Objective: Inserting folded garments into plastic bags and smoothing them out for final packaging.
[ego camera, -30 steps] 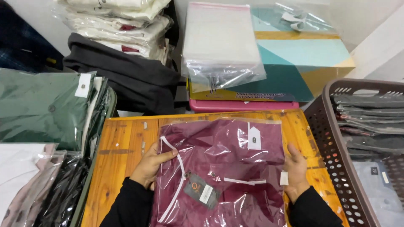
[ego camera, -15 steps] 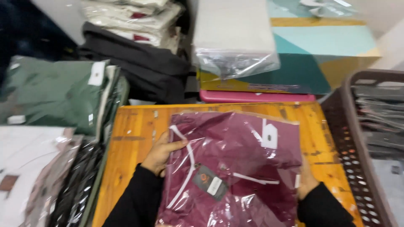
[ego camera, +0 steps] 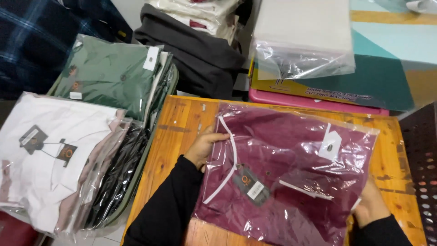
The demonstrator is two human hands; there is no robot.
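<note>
A folded maroon shirt in a clear plastic bag lies tilted on a small wooden table. A dark hang tag and white trim show through the plastic. My left hand grips the bag's left edge, fingers curled over it. At the lower right corner my right hand holds the bag from beneath, partly hidden by the plastic. Both arms wear black sleeves.
Left of the table are stacks of bagged shirts: a green one and a white one. Behind lie dark folded cloth, a pile of empty clear bags on a colourful box, and a pink tray. A dark basket stands right.
The view has swung left and closer. The bagged maroon shirt has turned and shifted toward the right, with both hands still on its edges.
</note>
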